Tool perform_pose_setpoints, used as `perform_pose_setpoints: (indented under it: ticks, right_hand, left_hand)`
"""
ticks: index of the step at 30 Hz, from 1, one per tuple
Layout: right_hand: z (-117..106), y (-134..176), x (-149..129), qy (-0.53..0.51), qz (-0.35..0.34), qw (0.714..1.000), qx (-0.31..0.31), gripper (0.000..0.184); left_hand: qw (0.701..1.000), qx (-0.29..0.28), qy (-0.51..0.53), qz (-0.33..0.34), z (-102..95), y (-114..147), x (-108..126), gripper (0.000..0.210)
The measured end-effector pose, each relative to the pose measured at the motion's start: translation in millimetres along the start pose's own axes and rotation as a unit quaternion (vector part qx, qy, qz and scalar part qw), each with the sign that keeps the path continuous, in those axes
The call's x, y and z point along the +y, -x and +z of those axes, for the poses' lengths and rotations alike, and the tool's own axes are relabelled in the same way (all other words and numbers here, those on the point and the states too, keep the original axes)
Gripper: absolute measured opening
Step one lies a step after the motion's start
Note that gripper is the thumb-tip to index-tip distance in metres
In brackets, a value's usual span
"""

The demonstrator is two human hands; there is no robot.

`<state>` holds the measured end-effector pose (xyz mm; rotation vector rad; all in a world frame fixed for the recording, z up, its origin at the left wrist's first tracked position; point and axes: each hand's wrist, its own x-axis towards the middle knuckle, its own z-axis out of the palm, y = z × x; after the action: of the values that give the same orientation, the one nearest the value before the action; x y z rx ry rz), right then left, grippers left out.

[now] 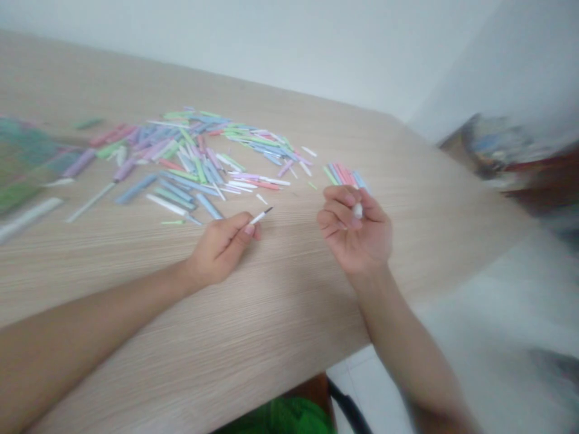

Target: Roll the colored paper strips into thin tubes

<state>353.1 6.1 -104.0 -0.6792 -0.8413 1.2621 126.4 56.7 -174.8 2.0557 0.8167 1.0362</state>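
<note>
My left hand [226, 247] is closed above the wooden table, pinching a slim white pen [261, 216] whose dark pointed tip faces up and right. To its right, my right hand [355, 226] is raised with curled fingers around a white pen part [357, 210]. Only the rounded end of that part shows; the fingers hide the rest. A gap separates the two hands. Just behind my right hand lies a row of red, green and blue pen pieces [344, 173]. Behind my left hand spreads a loose pile of pastel pen pieces [194, 160].
The wooden table [271, 325] meets a pale wall [253, 36] at the back. Blurred bags of coloured parts [22, 163] lie at the left. Cluttered items [502, 144] stand beyond the table's right edge. Green cloth [289, 416] shows below the front edge.
</note>
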Motion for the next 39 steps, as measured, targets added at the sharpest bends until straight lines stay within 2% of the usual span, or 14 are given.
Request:
perform_pose_setpoints:
  ticks: [6,9,13,17,20,23,25,27,29,34,37,39]
  right_hand:
    - [-0.3,-0.4,27.2,-0.014,0.059,0.996,-0.068,0.019]
    - [2.5,4.4,49.3,0.03,0.075,0.993,-0.088,0.029]
    - [8.6,15.7,69.6,0.147,0.036,0.983,-0.106,0.043]
    - [13.0,26.3,75.5,0.276,-0.045,0.954,-0.109,0.027]
    - [16.6,30.1,71.7,0.309,-0.107,0.943,-0.056,0.025]
    - [20.5,27.4,57.9,0.243,-0.173,0.954,0.036,0.026]
    - [21.7,22.4,45.8,0.201,-0.227,0.948,0.098,0.027]
    - [20.6,16.1,36.4,0.184,-0.262,0.936,0.144,0.028]
    - [17.3,9.8,32.6,0.192,-0.29,0.92,0.182,0.029]
    - [11.3,3.3,34.6,0.233,-0.372,0.866,0.238,0.026]
    - [18.4,8.3,28.8,0.261,-0.381,0.836,0.297,0.026]
    - [24.2,12.4,23.6,0.26,-0.354,0.835,0.331,0.026]
  left_hand:
    - [1.0,-0.003,0.027,-0.009,-0.4,4.0,-4.2,0.031]
    - [1.0,-0.003,0.021,0.003,-0.2,4.7,-1.8,0.03]
    - [0.999,-0.01,-0.014,0.038,1.2,4.9,4.0,0.027]
    - [0.991,-0.049,-0.05,0.115,2.9,6.4,6.3,0.021]
    - [0.992,-0.037,-0.029,0.12,3.8,10.3,3.5,0.014]
    - [0.993,0.033,0.048,0.099,6.2,16.1,-1.7,0.03]
    - [0.988,0.084,0.095,0.089,8.4,19.9,-4.8,0.034]
    - [0.984,0.108,0.113,0.08,10.1,23.1,-7.0,0.033]
    - [0.987,0.1,0.114,0.049,11.0,25.8,-8.4,0.033]
    - [0.989,0.065,0.112,-0.077,14.5,31.6,-9.6,0.034]
    - [0.991,0.067,0.097,-0.065,17.5,33.4,-9.5,0.031]
    - [0.994,0.06,0.087,-0.017,17.9,33.6,-9.4,0.029]
